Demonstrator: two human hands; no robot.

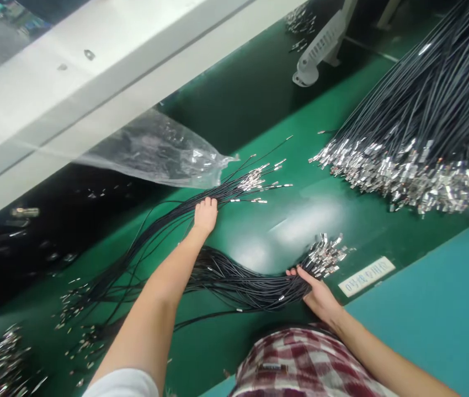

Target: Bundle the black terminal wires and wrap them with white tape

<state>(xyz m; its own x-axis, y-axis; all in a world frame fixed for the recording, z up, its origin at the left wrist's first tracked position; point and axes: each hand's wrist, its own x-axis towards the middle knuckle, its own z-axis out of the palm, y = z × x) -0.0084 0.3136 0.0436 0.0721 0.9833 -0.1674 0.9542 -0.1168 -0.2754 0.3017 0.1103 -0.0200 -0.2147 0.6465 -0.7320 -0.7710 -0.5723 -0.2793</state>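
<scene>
While my left hand (206, 215) is curled over the thinner cable bundle (172, 214) on the green bench (292, 220) and my right hand (320, 298) grips the thicker bundle (251, 284), I judge the work partway: one's connector ends (325, 255) sit bunched, the other's splay, and the big cable pile (420, 110) lies untouched.

A green tabletop (300, 176) carries a thin black cable bundle (164, 215) under the left fingers (207, 203), a thicker bundle (243, 280) reaching the right fingers (305, 274), a label strip (367, 275) near those, and a large cable heap (428, 121) farther off.
</scene>
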